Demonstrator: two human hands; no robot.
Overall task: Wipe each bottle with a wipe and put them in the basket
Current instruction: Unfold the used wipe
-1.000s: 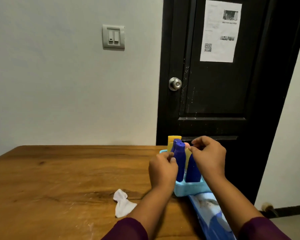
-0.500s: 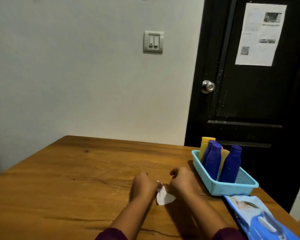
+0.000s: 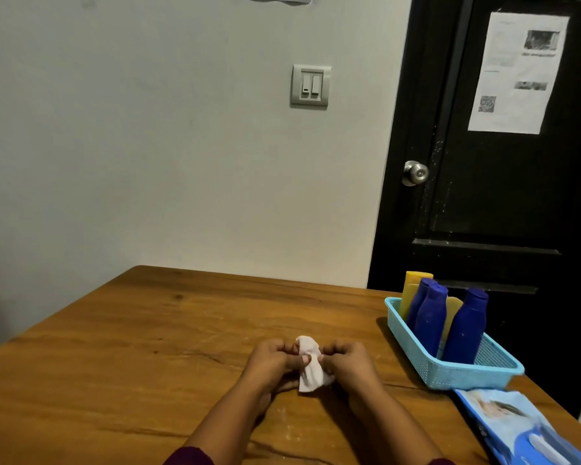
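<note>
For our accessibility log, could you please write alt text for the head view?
Left hand and right hand pinch a white wipe over a wooden table. At right, a blue basket holds blue bottles and yellow bottles, beside a wipes pack.

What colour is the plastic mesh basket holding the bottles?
The plastic mesh basket is light blue; head view.

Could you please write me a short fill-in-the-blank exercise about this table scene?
1. The left hand and right hand together pinch a white ____.
2. Three blue bottles stand in the light-blue ____.
3. The wipes pack lies on the wooden ____.
Missing words: wipe; basket; table.
</note>
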